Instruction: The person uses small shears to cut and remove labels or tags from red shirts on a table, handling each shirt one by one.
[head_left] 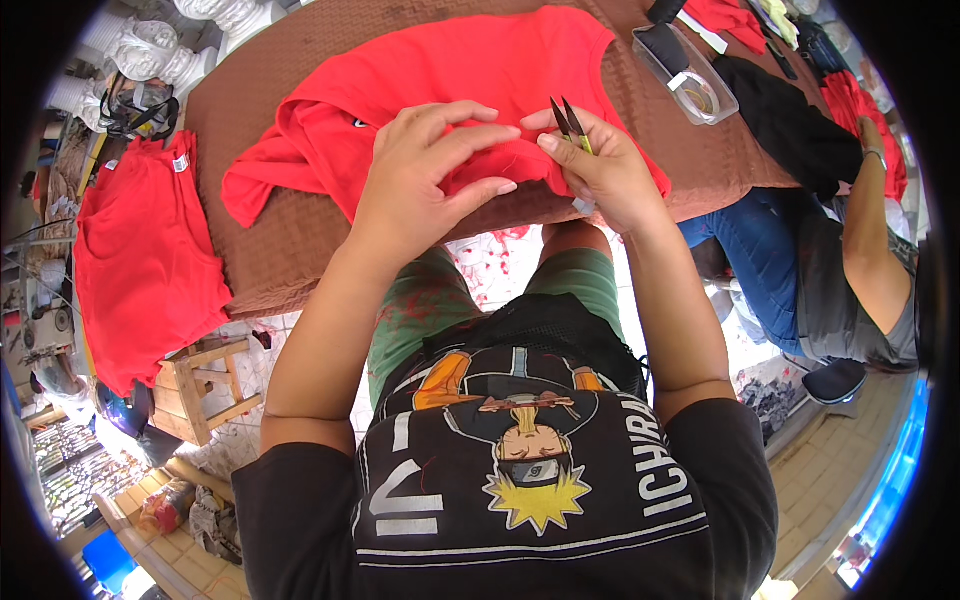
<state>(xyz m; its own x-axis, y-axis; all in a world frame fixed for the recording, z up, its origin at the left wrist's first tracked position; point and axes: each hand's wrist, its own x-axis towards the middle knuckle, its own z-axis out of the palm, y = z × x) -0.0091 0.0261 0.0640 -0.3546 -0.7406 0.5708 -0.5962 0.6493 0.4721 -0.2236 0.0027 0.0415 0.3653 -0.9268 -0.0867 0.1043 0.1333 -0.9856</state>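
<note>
In my right hand [605, 170] is a pair of thread snips [571, 124] with dark pointed blades aimed up and away from me and a yellow-green part by my thumb. My left hand [425, 170] hovers over the red garment [460, 70], its fingers bent and the thumb apart from them. Its fingertips come close to my right fingertips, with no cloth visible between them. The garment lies spread and rumpled across the table in front of me, its near edge partly hidden behind both hands.
The table has a brown cloth [270, 240]. More red garments [150, 250] hang over its left end, above a wooden stool [195, 390]. A clear plastic box [690, 75] stands at the back right. On the right sits another person [870, 260], one hand on red cloth beside black fabric [790, 120].
</note>
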